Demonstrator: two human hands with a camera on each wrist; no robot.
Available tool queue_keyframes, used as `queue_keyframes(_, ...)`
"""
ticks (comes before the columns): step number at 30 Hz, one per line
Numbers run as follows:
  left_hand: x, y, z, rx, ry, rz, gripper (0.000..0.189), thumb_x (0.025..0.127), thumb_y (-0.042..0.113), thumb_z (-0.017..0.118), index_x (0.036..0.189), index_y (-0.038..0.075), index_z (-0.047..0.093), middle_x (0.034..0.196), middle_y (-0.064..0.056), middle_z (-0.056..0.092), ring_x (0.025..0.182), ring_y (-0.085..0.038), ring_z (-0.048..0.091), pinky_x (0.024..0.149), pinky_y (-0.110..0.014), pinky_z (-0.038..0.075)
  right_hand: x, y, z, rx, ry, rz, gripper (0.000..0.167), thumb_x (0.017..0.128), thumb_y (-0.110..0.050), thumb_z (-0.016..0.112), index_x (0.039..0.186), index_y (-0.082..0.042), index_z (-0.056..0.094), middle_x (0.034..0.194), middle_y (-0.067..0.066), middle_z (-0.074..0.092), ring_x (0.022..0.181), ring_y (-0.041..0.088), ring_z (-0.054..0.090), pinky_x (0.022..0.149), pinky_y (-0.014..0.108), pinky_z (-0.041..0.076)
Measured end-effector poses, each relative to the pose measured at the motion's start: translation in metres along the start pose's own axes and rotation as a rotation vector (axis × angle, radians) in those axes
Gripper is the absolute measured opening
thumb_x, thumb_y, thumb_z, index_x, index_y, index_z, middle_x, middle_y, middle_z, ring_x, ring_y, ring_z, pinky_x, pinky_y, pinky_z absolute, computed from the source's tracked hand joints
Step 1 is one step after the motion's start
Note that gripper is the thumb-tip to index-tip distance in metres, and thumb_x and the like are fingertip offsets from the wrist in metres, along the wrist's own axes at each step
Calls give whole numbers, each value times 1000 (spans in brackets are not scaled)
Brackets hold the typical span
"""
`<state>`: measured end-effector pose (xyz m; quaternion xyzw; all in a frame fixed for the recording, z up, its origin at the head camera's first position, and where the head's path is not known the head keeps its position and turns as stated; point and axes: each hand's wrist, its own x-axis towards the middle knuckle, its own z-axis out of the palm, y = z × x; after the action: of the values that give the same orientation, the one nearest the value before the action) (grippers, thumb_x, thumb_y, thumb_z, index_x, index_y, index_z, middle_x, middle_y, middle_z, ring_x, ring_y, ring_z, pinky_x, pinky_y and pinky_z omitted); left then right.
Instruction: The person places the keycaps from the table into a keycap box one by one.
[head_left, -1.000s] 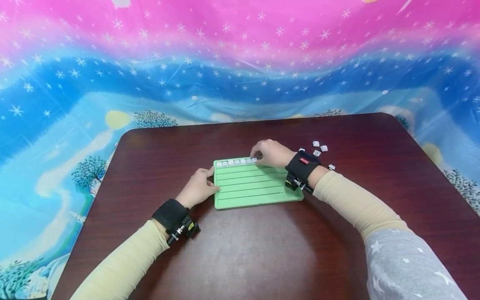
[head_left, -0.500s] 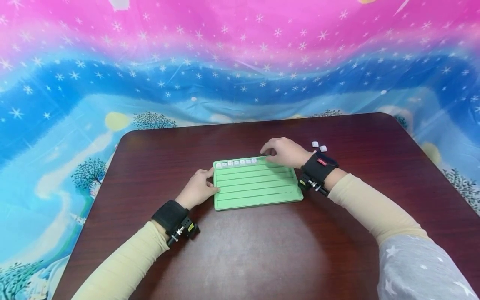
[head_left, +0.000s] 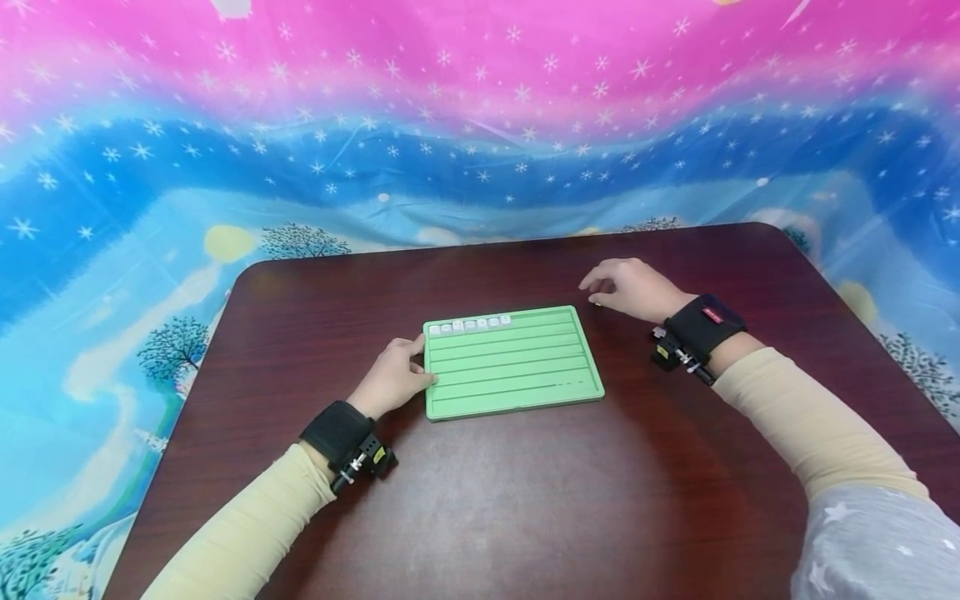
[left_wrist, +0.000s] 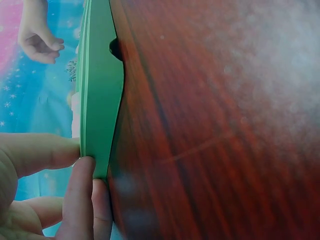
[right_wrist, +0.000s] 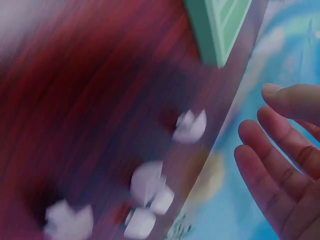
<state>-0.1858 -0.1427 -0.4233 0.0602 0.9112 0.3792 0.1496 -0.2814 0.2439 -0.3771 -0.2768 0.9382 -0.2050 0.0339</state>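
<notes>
A light green grooved board (head_left: 517,367) lies on the dark wood table. Along its top groove, from the left end, stands a row of small white keycap-like pieces (head_left: 470,325). My left hand (head_left: 392,377) holds the board's left end, and in the left wrist view its fingers (left_wrist: 80,200) are against the green edge. My right hand (head_left: 633,287) hovers beyond the board's right corner, its fingers loosely bent and apart. Nothing shows between these fingers in the right wrist view. Loose white pieces (right_wrist: 145,182), blurred there, lie on the table near this hand; in the head view they are hidden.
The brown table (head_left: 480,492) has rounded far corners. A pink and blue patterned cloth (head_left: 480,125) hangs behind and beside it. Each wrist carries a black strap, such as the right strap (head_left: 705,325), with a small camera.
My right hand has left the row of white pieces and moved right, off the board, over the loose ones. The left hand stays on the board's left end.
</notes>
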Motion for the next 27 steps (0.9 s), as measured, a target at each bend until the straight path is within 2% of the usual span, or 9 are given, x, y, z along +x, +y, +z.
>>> queue_keyframes(6, -1, -1, 0, -9, -5, -7, 77, 96, 7, 71, 158, -6, 27, 147, -28, 40, 93, -22, 60, 76, -32, 48, -11, 20, -15, -21, 8, 80, 23, 94, 4, 67, 116, 2, 74, 113, 16, 68, 97, 32, 64, 84, 49, 51)
queue_keyframes(11, -1, -1, 0, -7, -1, -10, 77, 96, 7, 71, 158, -5, 27, 148, -28, 40, 95, -23, 60, 77, -32, 48, -18, 40, -19, -13, -3, 151, 19, 93, 7, 67, 110, 4, 75, 111, 19, 67, 96, 35, 62, 83, 52, 50)
queue_keyframes(18, -1, 0, -1, -8, -4, -15, 78, 96, 8, 72, 159, -5, 27, 147, -27, 41, 94, -22, 59, 77, -32, 47, -21, 60, -15, -24, -36, 133, 13, 91, 9, 68, 100, 5, 77, 103, 19, 66, 95, 37, 62, 85, 54, 50)
queue_keyframes(27, -1, 1, -2, -12, -4, -14, 80, 95, 9, 73, 159, -3, 27, 147, -26, 41, 93, -22, 59, 77, -32, 48, -19, 66, -13, -46, -62, 141, 14, 90, 12, 67, 99, 6, 76, 101, 19, 64, 89, 33, 57, 80, 51, 48)
